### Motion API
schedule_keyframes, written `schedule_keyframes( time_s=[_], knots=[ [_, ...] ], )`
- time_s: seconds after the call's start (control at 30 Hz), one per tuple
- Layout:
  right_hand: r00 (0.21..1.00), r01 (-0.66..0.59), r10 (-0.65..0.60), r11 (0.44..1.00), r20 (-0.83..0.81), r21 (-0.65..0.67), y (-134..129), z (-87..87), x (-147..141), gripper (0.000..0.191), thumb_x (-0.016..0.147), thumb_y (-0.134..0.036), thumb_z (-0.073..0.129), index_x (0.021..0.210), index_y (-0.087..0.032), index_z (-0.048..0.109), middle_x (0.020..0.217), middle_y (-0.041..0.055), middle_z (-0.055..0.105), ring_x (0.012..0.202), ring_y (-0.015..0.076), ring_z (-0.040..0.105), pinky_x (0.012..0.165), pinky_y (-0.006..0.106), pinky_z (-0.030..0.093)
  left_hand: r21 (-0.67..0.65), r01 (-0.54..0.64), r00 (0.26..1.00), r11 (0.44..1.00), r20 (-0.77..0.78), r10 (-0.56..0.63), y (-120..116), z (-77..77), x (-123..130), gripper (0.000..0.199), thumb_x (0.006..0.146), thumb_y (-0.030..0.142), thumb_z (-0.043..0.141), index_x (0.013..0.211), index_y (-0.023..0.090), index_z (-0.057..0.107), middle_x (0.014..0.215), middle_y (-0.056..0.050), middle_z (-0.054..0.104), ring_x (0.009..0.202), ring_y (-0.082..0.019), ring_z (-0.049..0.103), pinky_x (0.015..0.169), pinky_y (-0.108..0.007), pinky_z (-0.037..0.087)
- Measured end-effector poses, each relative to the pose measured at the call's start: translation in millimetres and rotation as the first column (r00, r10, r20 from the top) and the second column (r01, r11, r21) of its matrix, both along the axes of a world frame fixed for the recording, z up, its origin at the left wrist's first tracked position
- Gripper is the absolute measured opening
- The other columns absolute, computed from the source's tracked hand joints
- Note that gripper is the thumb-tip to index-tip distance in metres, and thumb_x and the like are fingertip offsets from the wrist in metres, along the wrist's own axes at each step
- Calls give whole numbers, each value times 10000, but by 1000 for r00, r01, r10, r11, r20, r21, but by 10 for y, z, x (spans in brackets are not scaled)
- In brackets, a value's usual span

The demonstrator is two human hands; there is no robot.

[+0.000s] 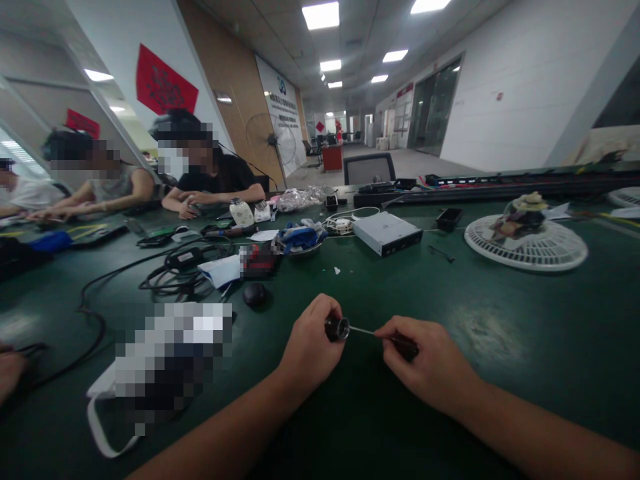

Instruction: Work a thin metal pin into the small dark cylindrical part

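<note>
My left hand (313, 340) is wrapped round a small dark cylindrical part (337, 329) with a metallic ring at its open end. To its right, my right hand (425, 353) grips a screwdriver (404, 345) by its dark handle. The thin metal shaft points left, and its tip meets or lies just beside the ring end of the part; contact is too small to tell. Both hands are above the green table (360, 413), near its front edge.
Beyond the hands lie a black mouse (255, 295), a silver disc drive (387, 233), a white fan grille (525, 243) and a small black box (449, 219). Cables (175, 277) and a pixelated item (170, 360) are at left. Other people (215, 173) sit at the far left.
</note>
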State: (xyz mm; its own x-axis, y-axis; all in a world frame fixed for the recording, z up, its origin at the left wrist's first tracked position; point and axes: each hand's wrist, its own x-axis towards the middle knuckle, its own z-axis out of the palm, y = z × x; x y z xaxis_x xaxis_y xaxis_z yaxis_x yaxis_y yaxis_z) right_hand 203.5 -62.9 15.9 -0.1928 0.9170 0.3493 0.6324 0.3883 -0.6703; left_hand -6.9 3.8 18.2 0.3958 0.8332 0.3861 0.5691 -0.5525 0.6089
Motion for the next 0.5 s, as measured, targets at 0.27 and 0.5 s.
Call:
schedule_keyframes(
  time_s=[0.27,0.5],
  knots=[
    [999,35,-35,999,10,27,6,2,-2,166,839,-147,575,934,-225,686,734,-29,653,623,123,605,589,272,442,44,94,995,995,-49,-92,-11,-28,1,259,729,-2,551,859,210,480,863,14,550,783,-157,526,691,-291,399],
    [998,-69,69,997,-4,21,6,-17,-1,169,851,-164,561,954,-218,684,743,-26,658,617,114,607,579,259,439,46,94,995,995,-36,-92,-14,-55,0,261,728,-8,575,853,208,500,846,25,554,759,-145,533,677,-281,403]
  ],
)
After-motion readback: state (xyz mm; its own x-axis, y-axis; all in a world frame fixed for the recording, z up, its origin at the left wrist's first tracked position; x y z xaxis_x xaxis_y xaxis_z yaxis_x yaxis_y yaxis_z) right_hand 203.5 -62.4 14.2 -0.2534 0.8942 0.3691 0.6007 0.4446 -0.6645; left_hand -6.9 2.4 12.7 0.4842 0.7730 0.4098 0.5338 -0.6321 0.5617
